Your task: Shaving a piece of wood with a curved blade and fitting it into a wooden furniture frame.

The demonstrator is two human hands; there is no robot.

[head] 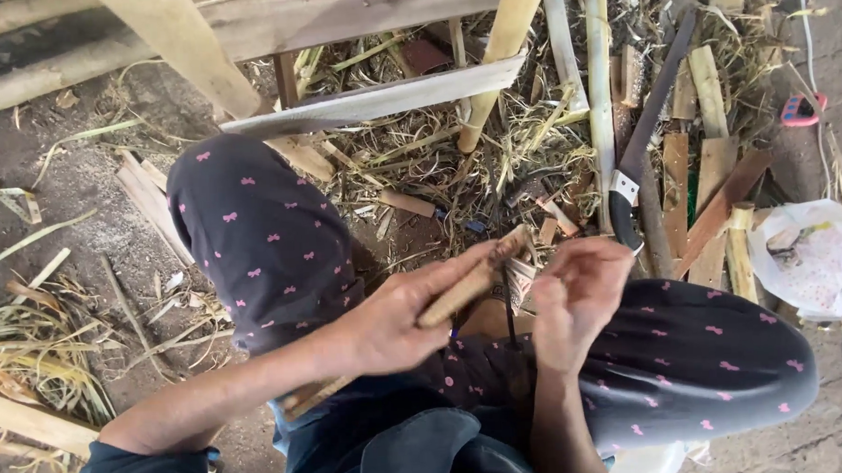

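Left hand [391, 321] grips a bamboo stick [460, 291] with fingers wrapped around it, held over the lap between the knees. Right hand [577, 296] pinches a thin dark blade [508, 308] set against the stick near its far end. Judged step: shaving or splitting the stick tip. Continued cutting calls for a steady grip and a stroke directed away from the fingers. A saw [642, 149] lies on the littered ground [92, 173] beyond the right knee.
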